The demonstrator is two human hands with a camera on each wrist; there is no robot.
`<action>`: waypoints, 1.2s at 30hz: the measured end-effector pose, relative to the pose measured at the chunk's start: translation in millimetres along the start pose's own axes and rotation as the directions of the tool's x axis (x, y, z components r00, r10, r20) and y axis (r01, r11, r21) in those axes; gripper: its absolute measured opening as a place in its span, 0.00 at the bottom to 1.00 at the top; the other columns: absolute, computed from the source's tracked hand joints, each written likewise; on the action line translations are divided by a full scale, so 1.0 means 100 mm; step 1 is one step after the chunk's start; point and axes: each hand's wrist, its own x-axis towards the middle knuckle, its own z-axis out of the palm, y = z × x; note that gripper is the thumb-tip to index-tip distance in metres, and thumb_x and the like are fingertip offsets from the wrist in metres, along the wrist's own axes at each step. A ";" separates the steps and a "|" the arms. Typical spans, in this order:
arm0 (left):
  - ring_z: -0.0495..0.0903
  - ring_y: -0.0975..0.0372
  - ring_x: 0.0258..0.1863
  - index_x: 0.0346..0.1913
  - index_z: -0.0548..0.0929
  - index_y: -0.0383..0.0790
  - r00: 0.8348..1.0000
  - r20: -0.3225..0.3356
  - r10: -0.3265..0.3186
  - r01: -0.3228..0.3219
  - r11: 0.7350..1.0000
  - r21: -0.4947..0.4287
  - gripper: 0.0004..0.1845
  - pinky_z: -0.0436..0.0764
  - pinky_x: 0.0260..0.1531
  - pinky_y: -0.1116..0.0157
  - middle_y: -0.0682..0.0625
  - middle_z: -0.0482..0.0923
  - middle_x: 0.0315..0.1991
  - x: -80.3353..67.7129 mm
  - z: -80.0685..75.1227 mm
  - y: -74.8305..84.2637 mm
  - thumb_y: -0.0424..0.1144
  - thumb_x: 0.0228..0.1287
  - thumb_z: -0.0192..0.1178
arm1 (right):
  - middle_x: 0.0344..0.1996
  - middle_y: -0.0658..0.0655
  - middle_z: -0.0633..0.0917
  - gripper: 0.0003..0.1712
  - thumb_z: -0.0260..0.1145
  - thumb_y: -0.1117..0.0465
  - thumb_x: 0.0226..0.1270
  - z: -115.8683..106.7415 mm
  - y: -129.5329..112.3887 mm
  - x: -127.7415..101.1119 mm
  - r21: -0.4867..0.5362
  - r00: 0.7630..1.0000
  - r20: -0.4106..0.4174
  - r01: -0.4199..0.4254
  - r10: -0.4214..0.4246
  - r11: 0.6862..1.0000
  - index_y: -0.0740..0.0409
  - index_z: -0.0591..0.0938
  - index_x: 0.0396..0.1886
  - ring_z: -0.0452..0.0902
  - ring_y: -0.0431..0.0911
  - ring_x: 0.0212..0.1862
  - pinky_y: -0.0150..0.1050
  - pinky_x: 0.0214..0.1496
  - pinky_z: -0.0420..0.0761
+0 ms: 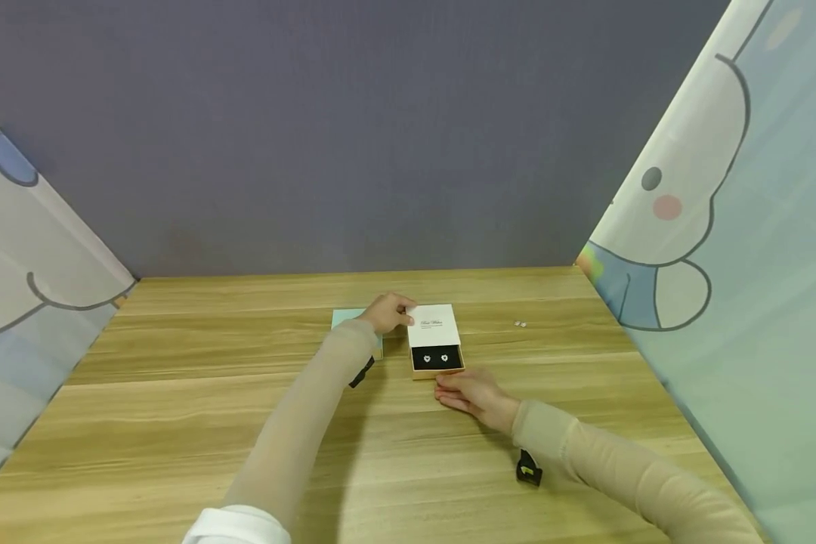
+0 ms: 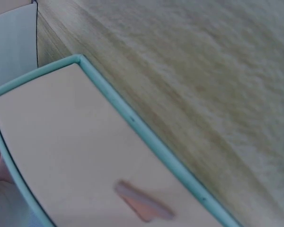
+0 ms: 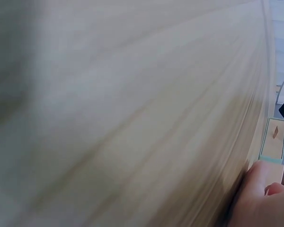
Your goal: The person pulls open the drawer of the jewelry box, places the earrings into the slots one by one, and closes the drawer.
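Observation:
A small white slide-out jewelry box (image 1: 434, 332) with printed lettering lies in the middle of the table. Its tan-edged drawer (image 1: 437, 374) is partly out at the front, showing a black insert (image 1: 436, 361) with two sparkling heart-shaped earrings (image 1: 445, 358). At the cover's left side, my left hand (image 1: 384, 312) holds the box by its edge with thumb and fingers. My right hand (image 1: 479, 397) has its fingertips against the drawer's front edge, the fingers fairly straight. Beneath the left wrist lies a teal-rimmed box (image 2: 113, 99) with a beige face and a small tan tab (image 2: 143, 203).
Two tiny pale pieces (image 1: 520, 323) lie on the wooden table (image 1: 177, 393) right of the white box. A grey panel (image 1: 353, 136) stands behind the table's far edge. Cartoon-printed cloths (image 1: 741, 227) hang along both sides.

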 end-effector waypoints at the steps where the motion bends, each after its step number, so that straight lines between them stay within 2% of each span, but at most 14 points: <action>1: 0.68 0.55 0.61 0.62 0.72 0.40 1.000 -0.001 -0.001 0.001 1.000 -0.001 0.25 0.69 0.61 0.59 0.45 0.70 0.61 0.00 0.00 0.00 0.37 0.61 0.59 | 0.32 0.60 0.85 0.19 0.61 0.69 0.62 0.01 0.01 0.00 0.007 1.000 -0.004 0.002 -0.002 1.000 0.77 0.73 0.51 0.82 0.42 0.34 0.32 0.43 0.83; 8: 0.69 0.55 0.60 0.62 0.72 0.41 1.000 0.002 -0.003 0.003 1.000 0.015 0.25 0.70 0.60 0.59 0.45 0.70 0.61 0.01 0.01 -0.03 0.37 0.61 0.59 | 0.29 0.58 0.85 0.18 0.60 0.74 0.60 0.08 0.04 0.04 0.026 0.999 -0.035 0.001 0.000 1.000 0.78 0.73 0.50 0.82 0.41 0.32 0.31 0.40 0.83; 16: 0.70 0.56 0.57 0.61 0.73 0.42 1.000 -0.004 0.006 -0.006 1.000 0.008 0.24 0.72 0.57 0.60 0.47 0.71 0.60 0.08 0.00 0.00 0.38 0.61 0.60 | 0.28 0.57 0.85 0.18 0.60 0.75 0.59 0.05 0.00 0.07 0.034 0.997 -0.077 0.010 -0.008 0.999 0.78 0.74 0.50 0.82 0.41 0.31 0.31 0.40 0.83; 21: 0.71 0.56 0.57 0.62 0.72 0.41 1.000 0.000 -0.011 0.011 1.000 0.021 0.25 0.73 0.56 0.60 0.47 0.72 0.59 0.05 0.01 -0.01 0.38 0.60 0.60 | 0.28 0.59 0.85 0.18 0.59 0.75 0.59 0.06 0.01 0.05 0.051 0.998 -0.056 -0.006 0.009 0.999 0.79 0.73 0.50 0.82 0.42 0.31 0.31 0.40 0.83; 29: 0.71 0.57 0.57 0.61 0.74 0.42 1.000 -0.005 0.002 -0.002 0.999 0.040 0.24 0.73 0.56 0.61 0.47 0.73 0.57 0.01 0.03 -0.02 0.38 0.60 0.60 | 0.26 0.57 0.85 0.17 0.58 0.76 0.60 0.05 0.01 0.08 0.052 1.000 -0.028 -0.010 0.012 0.999 0.80 0.73 0.50 0.82 0.41 0.30 0.29 0.38 0.83; 36: 0.71 0.57 0.58 0.61 0.73 0.43 1.000 -0.005 -0.011 0.011 1.000 0.015 0.24 0.72 0.57 0.60 0.47 0.73 0.58 0.09 0.05 -0.05 0.38 0.60 0.60 | 0.26 0.56 0.84 0.17 0.58 0.75 0.61 0.04 -0.05 0.16 0.045 1.000 -0.019 -0.008 0.009 0.999 0.78 0.73 0.50 0.82 0.40 0.30 0.28 0.37 0.82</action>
